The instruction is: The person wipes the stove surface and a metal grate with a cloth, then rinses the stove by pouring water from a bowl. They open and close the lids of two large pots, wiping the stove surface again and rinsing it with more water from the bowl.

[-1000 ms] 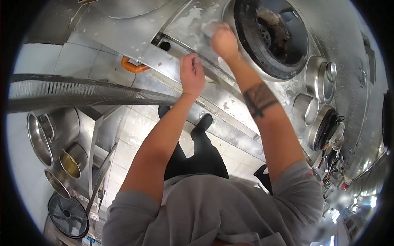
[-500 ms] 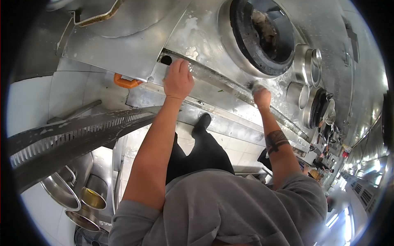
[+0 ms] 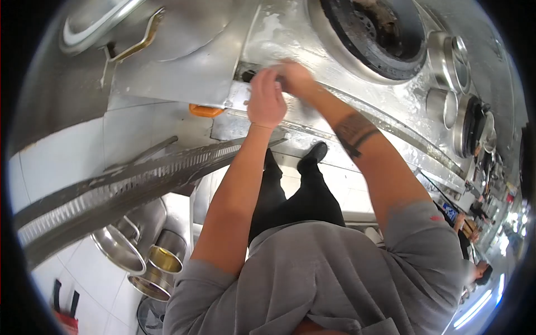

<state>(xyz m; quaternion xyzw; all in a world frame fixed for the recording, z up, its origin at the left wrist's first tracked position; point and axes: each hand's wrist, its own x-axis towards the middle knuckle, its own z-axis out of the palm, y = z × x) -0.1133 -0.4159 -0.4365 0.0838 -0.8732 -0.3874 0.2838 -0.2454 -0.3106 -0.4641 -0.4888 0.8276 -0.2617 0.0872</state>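
Observation:
My right hand is curled round a small grey wad that looks like a scouring pad, mostly hidden by the fingers and blurred. It is over the narrow gutter along the front of the steel stove top, close to the gutter's dark drain hole. Right beside it, my left hand rests at the gutter's left end, fingers stretched forward and nothing seen in them. Whitish suds and wet patches lie on the steel around the hands.
A wok burner stands behind the gutter, with steel pots to its right. A long perforated metal strip slants at left, below an orange handle. Pots sit low at left. People are at far right.
My right hand has swept left along the gutter from beside the burner to next to my left hand. The whole view has shifted, and my left hand stays near the drain hole.

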